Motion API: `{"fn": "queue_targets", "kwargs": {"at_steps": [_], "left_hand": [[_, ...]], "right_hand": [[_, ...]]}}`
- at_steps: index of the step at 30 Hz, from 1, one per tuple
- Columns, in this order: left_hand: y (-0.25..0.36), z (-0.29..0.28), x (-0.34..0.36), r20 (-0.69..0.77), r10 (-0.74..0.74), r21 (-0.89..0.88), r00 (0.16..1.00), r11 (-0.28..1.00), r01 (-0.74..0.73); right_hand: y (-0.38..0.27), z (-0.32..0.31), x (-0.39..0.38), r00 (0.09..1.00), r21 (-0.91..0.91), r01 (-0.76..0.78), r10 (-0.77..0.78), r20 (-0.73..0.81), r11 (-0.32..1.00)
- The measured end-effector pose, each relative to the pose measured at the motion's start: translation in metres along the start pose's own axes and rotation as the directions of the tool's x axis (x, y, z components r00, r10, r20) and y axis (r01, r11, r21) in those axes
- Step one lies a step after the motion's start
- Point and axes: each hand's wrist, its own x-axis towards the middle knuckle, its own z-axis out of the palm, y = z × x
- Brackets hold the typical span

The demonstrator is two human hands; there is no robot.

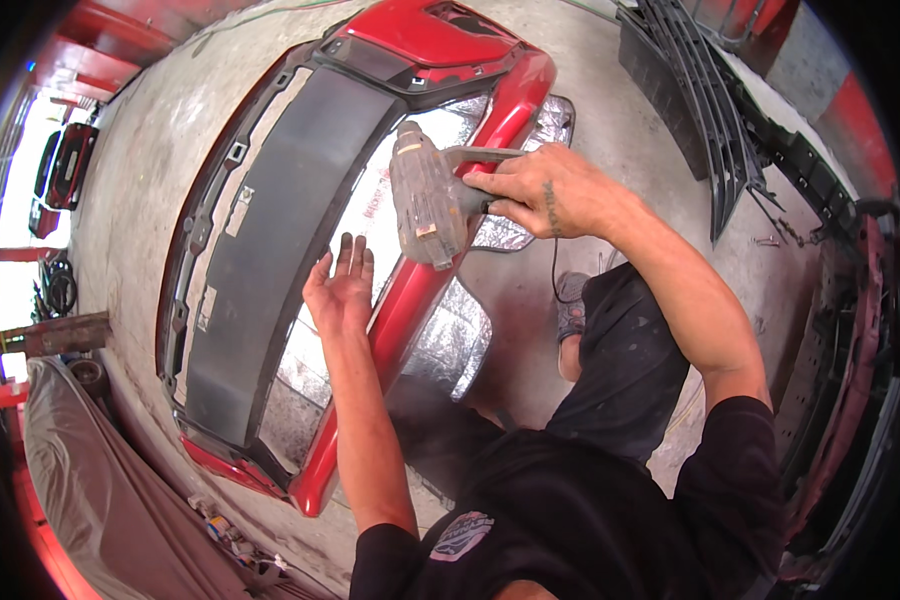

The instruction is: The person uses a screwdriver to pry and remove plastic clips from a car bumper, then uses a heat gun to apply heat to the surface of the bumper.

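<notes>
My right hand [535, 195] grips a dusty grey corded power tool, perhaps a heat gun [420, 200], held over the red edge of a car bumper [410, 320]. The bumper lies on the floor with a dark grey centre panel [260, 230] and silver foil-faced sheeting [440, 350] beneath it. My left hand [340, 285] is open, palm up with fingers apart and dark fingertips, just left of the tool and beside the red edge; nothing is in it.
Black grille parts [690, 120] lie at upper right, and more bumper pieces [830, 330] along the right. A grey cover [100, 470] drapes something at lower left, near a brown plank [50, 335]. My legs [620, 350] are bent beside the bumper on the concrete floor [630, 140].
</notes>
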Motion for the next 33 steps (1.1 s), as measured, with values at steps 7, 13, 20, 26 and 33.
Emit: {"fn": "queue_targets", "kwargs": {"at_steps": [7, 13, 20, 26, 33], "left_hand": [[-0.001, 0.002, -0.001, 0.000, 0.008, 0.014, 1.000, 1.000, -0.008], [0.003, -0.002, 0.000, 0.028, -0.015, -0.011, 0.999, 1.000, 0.016], [-0.003, 0.007, -0.008, -0.036, 0.044, 0.046, 0.998, 0.998, -0.043], [-0.003, 0.002, 0.002, -0.029, 0.022, 0.039, 0.999, 0.999, -0.021], [-0.002, 0.005, -0.005, -0.076, 0.111, 0.132, 0.991, 0.986, -0.100]], "right_hand": [[0.003, -0.002, -0.001, 0.999, 0.022, -0.038, 0.038, -0.011, 0.999], [-0.007, -0.014, -0.009, 0.994, -0.039, -0.086, 0.089, 0.069, 0.996], [0.031, -0.040, -0.092, 0.944, -0.181, -0.235, 0.179, -0.278, 0.955], [0.130, 0.060, -0.232, 0.712, -0.213, -0.691, 0.601, -0.362, 0.690], [0.170, 0.202, -0.282, 0.704, -0.258, -0.709, 0.682, -0.199, 0.656]]}}
